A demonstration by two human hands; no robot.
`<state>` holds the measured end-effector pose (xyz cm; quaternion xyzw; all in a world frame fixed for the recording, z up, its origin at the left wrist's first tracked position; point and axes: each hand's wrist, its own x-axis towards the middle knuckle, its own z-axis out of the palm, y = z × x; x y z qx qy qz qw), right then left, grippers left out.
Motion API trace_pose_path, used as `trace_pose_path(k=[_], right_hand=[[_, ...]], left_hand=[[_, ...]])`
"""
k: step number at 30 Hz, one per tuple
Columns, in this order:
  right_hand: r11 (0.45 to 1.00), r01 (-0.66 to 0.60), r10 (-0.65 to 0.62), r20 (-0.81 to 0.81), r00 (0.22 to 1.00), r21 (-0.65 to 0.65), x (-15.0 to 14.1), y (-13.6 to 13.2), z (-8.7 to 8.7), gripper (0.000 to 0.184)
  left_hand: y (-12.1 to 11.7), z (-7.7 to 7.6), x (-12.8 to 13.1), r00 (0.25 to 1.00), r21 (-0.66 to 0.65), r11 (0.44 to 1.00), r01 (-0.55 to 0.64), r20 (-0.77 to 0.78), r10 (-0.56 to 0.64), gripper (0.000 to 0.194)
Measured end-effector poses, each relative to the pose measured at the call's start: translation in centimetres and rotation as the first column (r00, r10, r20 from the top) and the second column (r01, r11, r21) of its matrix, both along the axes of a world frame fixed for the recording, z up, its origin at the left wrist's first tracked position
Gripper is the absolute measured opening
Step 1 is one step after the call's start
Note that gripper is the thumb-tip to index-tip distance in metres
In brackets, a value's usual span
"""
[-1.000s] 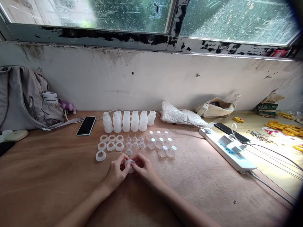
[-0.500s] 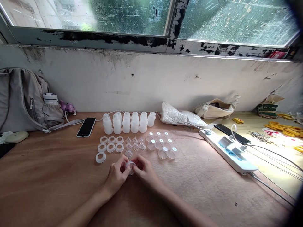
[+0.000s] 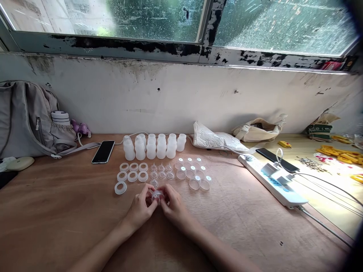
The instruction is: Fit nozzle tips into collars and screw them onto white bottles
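Left hand [image 3: 139,209] and right hand [image 3: 173,206] drawn together low over the wooden surface [image 3: 56,211], forearms angling in from the near edge, wrists resting close to the wood. Fingers [image 3: 149,198] of both hands curled inward and clamped on a small clear plastic piece [image 3: 157,195] pinched between them, just above the surface. Just beyond, rows of white rings [image 3: 132,176], small clear cones [image 3: 161,173] and clear caps [image 3: 193,174]; behind those, a row of white bottles [image 3: 153,146]. Dark phone [image 3: 103,151] off to the left.
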<state>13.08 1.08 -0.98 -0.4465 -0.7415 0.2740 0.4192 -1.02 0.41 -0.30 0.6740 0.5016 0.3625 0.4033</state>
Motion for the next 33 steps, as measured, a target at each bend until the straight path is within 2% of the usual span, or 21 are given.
trace_pose_path(k=[10,16,20,24,26,29,31,33], right_hand=[[1.000,-0.022,0.022,0.010,1.000,-0.001,-0.3,-0.2,-0.1,0.014],[0.999,-0.047,0.047,0.006,0.999,0.003,0.0,-0.1,0.4,0.013],[1.000,-0.019,0.019,-0.002,1.000,-0.003,0.2,-0.1,0.6,0.009],[0.991,-0.089,0.079,-0.106,0.991,-0.096,0.1,-0.3,0.9,0.004],[0.959,-0.163,0.092,-0.290,0.953,-0.233,0.2,-0.2,1.1,0.014],[0.855,-0.278,-0.035,-0.584,0.811,-0.438,0.5,0.4,1.4,0.034],[0.783,-0.358,-0.082,-0.655,0.751,-0.509,0.7,0.9,1.3,0.044],[0.724,-0.438,-0.027,-0.656,0.755,-0.533,1.0,1.3,1.1,0.040]], left_hand=[[0.0,-0.1,-0.1,0.993,0.076,0.996,-0.042,-0.103,0.050,0.013],[-0.3,0.4,-0.2,0.995,0.102,0.994,-0.035,-0.091,0.045,0.013],[-0.4,0.3,-0.1,0.987,0.129,0.992,-0.015,-0.157,0.035,0.011],[-0.4,-0.1,-0.4,0.968,0.197,0.980,-0.024,-0.240,0.072,0.009],[-0.4,-0.3,-0.7,0.966,0.218,0.975,-0.052,-0.237,0.105,0.011],[-0.2,-0.5,-1.0,0.978,0.228,0.973,-0.045,-0.189,0.089,0.015],[-0.1,-0.6,-1.1,0.986,0.241,0.970,0.013,-0.167,0.029,0.017],[0.0,-0.7,-1.0,0.987,0.245,0.967,0.073,-0.159,-0.034,0.017]])
